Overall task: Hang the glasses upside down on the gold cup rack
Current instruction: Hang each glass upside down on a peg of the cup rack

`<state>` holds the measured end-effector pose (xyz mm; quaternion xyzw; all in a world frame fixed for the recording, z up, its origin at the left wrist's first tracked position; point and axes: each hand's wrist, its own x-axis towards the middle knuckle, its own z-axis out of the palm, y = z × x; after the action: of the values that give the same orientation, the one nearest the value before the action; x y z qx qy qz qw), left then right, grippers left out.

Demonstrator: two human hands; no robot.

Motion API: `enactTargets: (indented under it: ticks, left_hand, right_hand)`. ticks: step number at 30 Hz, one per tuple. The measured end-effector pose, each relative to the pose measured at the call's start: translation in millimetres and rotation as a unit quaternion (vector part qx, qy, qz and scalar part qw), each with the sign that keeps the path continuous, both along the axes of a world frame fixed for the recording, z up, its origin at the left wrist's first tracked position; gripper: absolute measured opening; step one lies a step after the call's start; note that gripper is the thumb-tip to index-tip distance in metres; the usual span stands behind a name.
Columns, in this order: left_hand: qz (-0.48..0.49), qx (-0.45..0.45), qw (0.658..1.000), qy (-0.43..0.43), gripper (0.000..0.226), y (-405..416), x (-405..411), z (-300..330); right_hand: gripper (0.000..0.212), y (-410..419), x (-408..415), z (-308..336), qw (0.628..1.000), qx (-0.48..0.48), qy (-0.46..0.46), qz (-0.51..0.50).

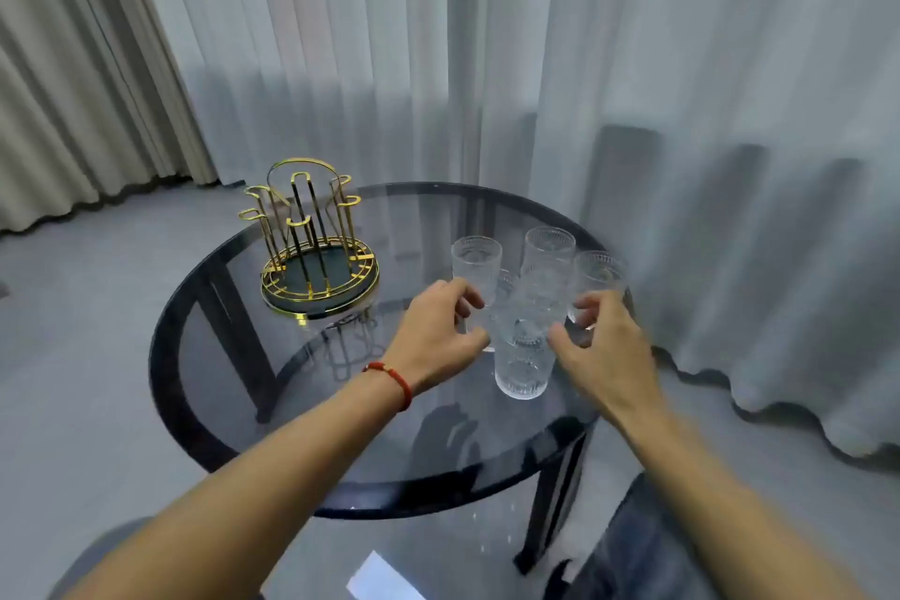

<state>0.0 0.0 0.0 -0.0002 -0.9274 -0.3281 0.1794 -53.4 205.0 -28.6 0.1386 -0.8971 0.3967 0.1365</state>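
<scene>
A gold wire cup rack [319, 253] with looped pegs and a dark round base stands empty on the left of the round glass table [370, 429]. Several clear ribbed glasses stand upright in a cluster on the right. My left hand [438, 334], with a red cord at the wrist, curls its fingers and thumb around the lower part of the left glass [476, 266]. My right hand [606, 351] wraps the base of the right glass [599, 275]. Between my hands stands the nearest glass [522, 365]. A further glass [549, 251] stands behind.
The table has a smoked glass top and black legs [548, 512]. Sheer grey curtains [633, 112] hang close behind and to the right of the table and pool on the floor. A white paper [384, 580] lies on the floor under the near edge.
</scene>
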Motion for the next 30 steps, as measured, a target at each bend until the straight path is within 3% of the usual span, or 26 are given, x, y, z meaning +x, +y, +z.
enactTargets:
  ticks: [3, 5, 9, 13, 16, 18, 21, 23, 24, 26, 28, 30]
  left_hand:
    - [-0.013, 0.093, 0.993, -0.065, 0.052, 13.9, 10.0, -14.2]
    - [-0.035, 0.155, 0.981, -0.110, 0.075, 22.8, 13.5, -26.1]
    - [-0.047, 0.232, 0.966, -0.099, 0.092, 35.2, 12.8, -33.9]
    - [-0.021, 0.223, 0.969, -0.100, 0.106, 38.5, 9.3, -30.3]
    - [0.002, 0.271, 0.960, -0.068, 0.084, 25.6, 10.9, -18.7]
    - [0.013, 0.368, 0.929, -0.047, 0.063, 6.2, 11.4, -9.8]
    - [-0.008, 0.492, 0.870, -0.028, 0.056, -39.4, 13.0, -0.2]
    - [-0.025, 0.538, 0.842, -0.013, 0.056, -69.0, 13.4, -0.9]
    - [-0.032, 0.558, 0.829, -0.002, 0.055, -81.0, 12.5, -4.0]
    - [-0.024, 0.581, 0.813, 0.027, 0.055, -102.0, 5.9, -13.3]
    - [0.029, 0.536, 0.842, 0.051, 0.052, -122.4, -0.5, -21.7]
    - [0.129, 0.386, 0.911, 0.061, 0.043, -149.1, -4.2, -35.8]
  right_hand:
    - [0.092, 7.4, 8.9, -17.0, 0.983, -0.008, -0.174, 0.065]
    - [0.096, 4.0, 8.3, -20.2, 0.966, -0.003, -0.231, 0.117]
    - [0.071, -5.2, 2.6, -19.2, 0.969, -0.009, -0.208, 0.131]
    - [0.085, -12.0, 16.9, -12.0, 0.988, 0.025, -0.110, 0.102]
    - [0.089, -29.0, 27.5, -1.3, 0.986, -0.013, -0.025, 0.162]
    - [0.083, -43.6, 25.5, 9.5, 0.978, -0.043, -0.029, 0.203]
    - [0.076, -76.2, 12.8, 27.9, 0.946, -0.116, -0.164, 0.256]
    - [0.066, -103.4, 1.4, 34.1, 0.890, -0.208, -0.290, 0.284]
    - [0.058, -117.2, -4.2, 35.5, 0.873, -0.229, -0.319, 0.289]
    - [0.048, -142.9, -17.5, 37.0, 0.873, -0.225, -0.319, 0.292]
    - [0.048, -161.1, -33.7, 41.5, 0.889, -0.219, -0.295, 0.272]
    - [0.056, -173.7, -54.2, 54.0, 0.927, -0.197, -0.235, 0.216]
